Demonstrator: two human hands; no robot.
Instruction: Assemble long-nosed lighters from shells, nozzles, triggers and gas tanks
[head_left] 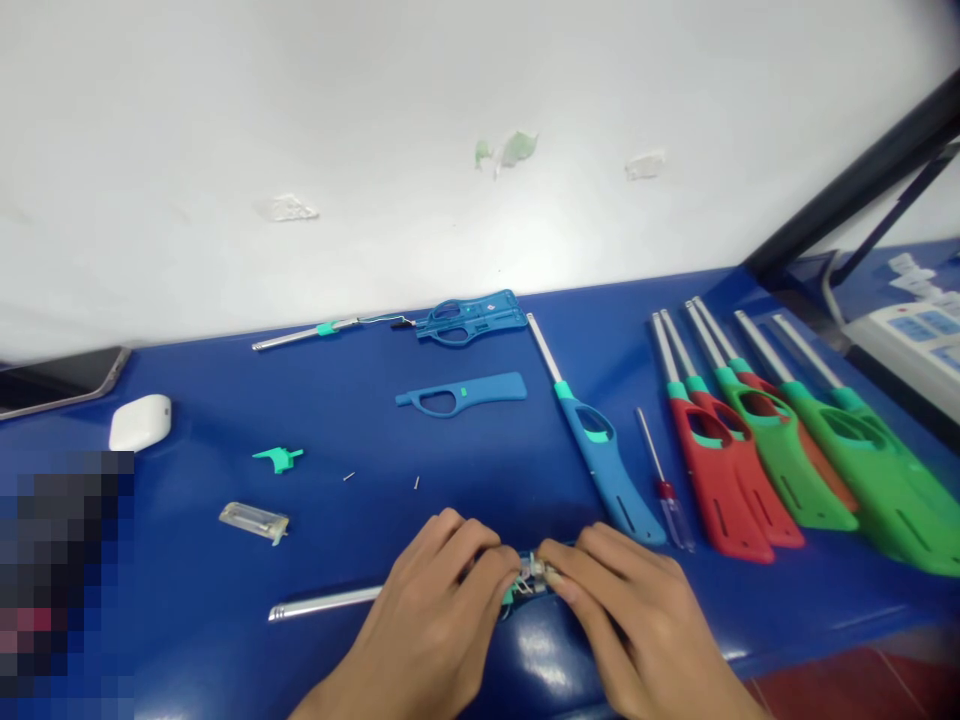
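Near the front edge of the blue table, my left hand [442, 600] is closed on a partly opened lighter, whose metal tube [326, 603] sticks out to the left. My right hand [630, 610] pinches the lighter's other end. Small clear and green parts [529, 572] show between my fingertips; the rest is covered by my hands. A clear fuel tank [255, 521] and a green trigger [278, 458] lie to the left. Two small screws [417, 482] rest beyond my left hand. Farther back are a blue handle shell [465, 394] and stacked blue shells [472, 318].
A blue lighter [607, 460] and a screwdriver [664, 490] lie right of centre. Red lighters [720, 480] and green lighters [870, 470] fill the right side. A metal tube with wire [300, 336], a white case [140, 422] and a phone [64, 380] are at the back left.
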